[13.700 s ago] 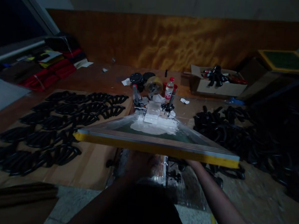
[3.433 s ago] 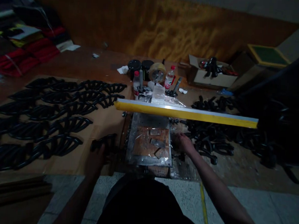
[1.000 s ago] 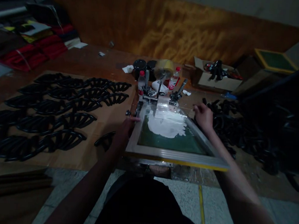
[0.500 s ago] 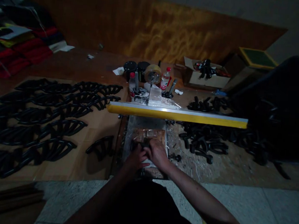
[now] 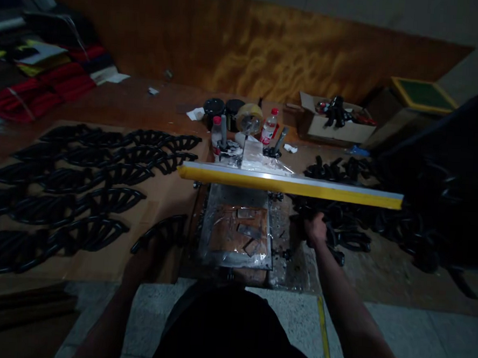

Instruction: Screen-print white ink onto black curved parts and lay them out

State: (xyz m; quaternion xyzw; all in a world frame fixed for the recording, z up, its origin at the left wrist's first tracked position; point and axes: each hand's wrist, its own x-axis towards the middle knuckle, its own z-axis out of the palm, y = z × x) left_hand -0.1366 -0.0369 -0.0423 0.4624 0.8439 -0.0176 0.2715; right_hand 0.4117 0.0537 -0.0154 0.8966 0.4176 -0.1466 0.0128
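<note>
My left hand (image 5: 142, 259), dim in shadow, is at the near end of a curved black bar-like piece (image 5: 161, 231) on the cardboard; its fingers look closed around that end. On the other side, my right hand (image 5: 316, 228) reaches into a loose heap of black pieces (image 5: 351, 239), fingers curled round one whose shape is mostly hidden. Between the hands lies a flat metal plate (image 5: 217, 199) with a plastic-covered brown pad (image 5: 223, 232) and small blocks on it. Above the plate's far end crosses a yellow bar (image 5: 291, 187) with a silver edge.
Similar curved black pieces (image 5: 108, 195) lie in overlapping rows at left. Behind the bar stand a red-capped bottle (image 5: 268, 128), a tape roll (image 5: 250, 117) and dark tubs (image 5: 213, 108). A cardboard box (image 5: 334, 132) sits back right; a large dark bulk is at far right.
Both hands have parted from the middle plate, leaving its pad uncovered. My left hand has gone left to the curved pieces, my right hand right to the heap. The view has shifted slightly.
</note>
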